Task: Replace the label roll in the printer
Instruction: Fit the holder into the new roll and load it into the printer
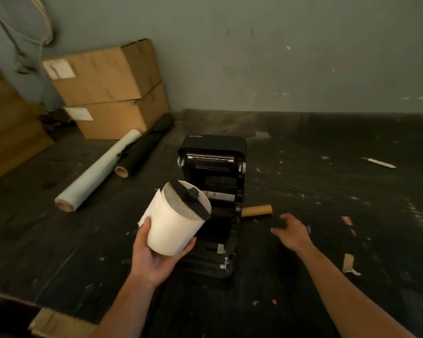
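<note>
A black label printer (213, 181) stands on the dark floor with its lid swung up and back, the roll bay exposed. My left hand (154, 254) holds a full white label roll (174, 223) from below, tilted, in front of the printer's left side. A black spindle holder (193, 198) sits across the roll's upper end. An empty brown cardboard core (257, 210) lies on the floor just right of the printer. My right hand (291, 231) hovers low near that core, fingers curled around a small dark object I cannot identify.
Two stacked cardboard boxes (108, 93) stand against the wall at back left. A long white film roll (98, 172) and a black roll (144, 147) lie beside them. Paper scraps (348, 263) and a white strip (379, 162) litter the floor at right.
</note>
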A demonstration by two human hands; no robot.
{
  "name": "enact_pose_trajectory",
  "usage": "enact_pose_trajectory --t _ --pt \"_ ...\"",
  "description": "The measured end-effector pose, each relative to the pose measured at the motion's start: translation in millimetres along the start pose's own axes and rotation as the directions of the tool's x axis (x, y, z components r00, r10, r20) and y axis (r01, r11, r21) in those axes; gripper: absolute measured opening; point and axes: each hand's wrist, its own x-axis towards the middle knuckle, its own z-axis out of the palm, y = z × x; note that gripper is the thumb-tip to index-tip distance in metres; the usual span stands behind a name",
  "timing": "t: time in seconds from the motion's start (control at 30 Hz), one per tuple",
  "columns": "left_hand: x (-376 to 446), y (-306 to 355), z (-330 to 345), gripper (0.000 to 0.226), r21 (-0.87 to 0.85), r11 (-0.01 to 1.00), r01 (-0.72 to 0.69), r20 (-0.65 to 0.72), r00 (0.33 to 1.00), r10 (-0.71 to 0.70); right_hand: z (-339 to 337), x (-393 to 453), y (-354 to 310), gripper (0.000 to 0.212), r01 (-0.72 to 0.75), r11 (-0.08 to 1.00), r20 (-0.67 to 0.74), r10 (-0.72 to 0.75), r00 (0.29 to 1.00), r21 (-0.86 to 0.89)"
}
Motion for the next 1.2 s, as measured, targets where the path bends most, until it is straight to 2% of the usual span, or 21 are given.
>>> enact_pose_trajectory --t 0.13,0.3,0.47,0.63,0.77,0.83,0.9,0.93,1.0,1.1,1.2 --pt "-5 -3 0 0.054 -0.005 0.999 -0.047 -0.027 0.999 0.046 8 36 -11 0.071 0.174 0.960 0.070 -0.162 0.984 -0.217" --pt "-8 -6 3 0.068 -0.021 0.998 -0.052 -0.066 0.997 0.050 18 61 -16 0.072 0.220 0.887 0.189 -0.154 0.970 -0.406" --pt "-10 -7 3 0.065 -0.008 0.999 -0.033 -0.054 0.998 0.032 22 47 -1 0.048 0.248 0.893 0.079 -0.236 0.969 -0.375" --pt "-8 -9 10 0.078 0.005 1.000 -0.019 -0.070 0.997 0.020 22 25 14 0.050 0.224 0.889 0.048 -0.224 0.973 -0.400" --pt "-10 -7 13 0.079 0.023 1.000 -0.002 -0.041 0.999 0.003 16 8 12 0.067 0.136 0.919 0.030 -0.135 0.990 -0.371" --pt "-11 -4 10 0.081 0.024 1.000 0.002 -0.038 0.999 -0.001 17 -5 10 0.070 0.137 0.931 -0.083 -0.175 0.981 -0.339" --pt "-13 0 5 0.082 0.018 1.000 0.011 -0.041 0.999 -0.010 28 -23 9 0.062 0.249 0.932 -0.153 -0.296 0.943 -0.263" --pt "-13 1 1 0.082 0.014 1.000 0.017 -0.042 0.999 -0.016 38 -34 10 0.058 0.321 0.916 -0.138 -0.360 0.923 -0.242" --pt "-14 2 -4 0.081 0.010 1.000 0.027 -0.042 0.999 -0.026 66 -57 17 0.060 0.419 0.869 -0.020 -0.439 0.898 -0.263" --pt "-15 0 -9 0.077 0.006 0.999 0.049 -0.039 0.998 -0.049 102 -83 37 0.064 0.465 0.773 0.170 -0.436 0.884 -0.431" --pt "-15 -2 -11 0.074 0.016 0.997 0.071 -0.013 0.997 -0.071 111 -93 49 0.058 0.465 0.739 0.124 -0.469 0.874 -0.488"
